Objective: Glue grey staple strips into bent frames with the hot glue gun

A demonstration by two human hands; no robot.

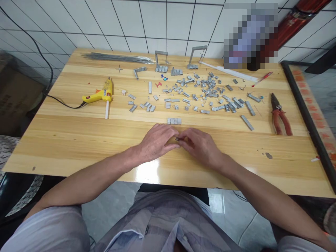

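Observation:
My left hand (157, 141) and my right hand (201, 145) meet over the front middle of the table. Their fingertips pinch a small grey metal piece (177, 139) between them; fingers cover much of it, so its exact form is unclear. Just beyond the fingers lies a short row of grey metal blocks (174, 121), side by side. Farther back, many loose grey pieces resembling bits of staple strip (210, 85) are scattered and heaped. Two bracket-shaped assemblies of such strips, a left one (161, 61) and a right one (196, 57), stand near the wall.
A yellow glue gun (101, 93) with a black cord lies at left. Thin metal wires (120, 58) are bundled at the back. Red-handled pliers (280, 117), a red pen (261, 79) and a white strip (231, 71) lie right. A black-framed panel (307, 126) borders the right edge.

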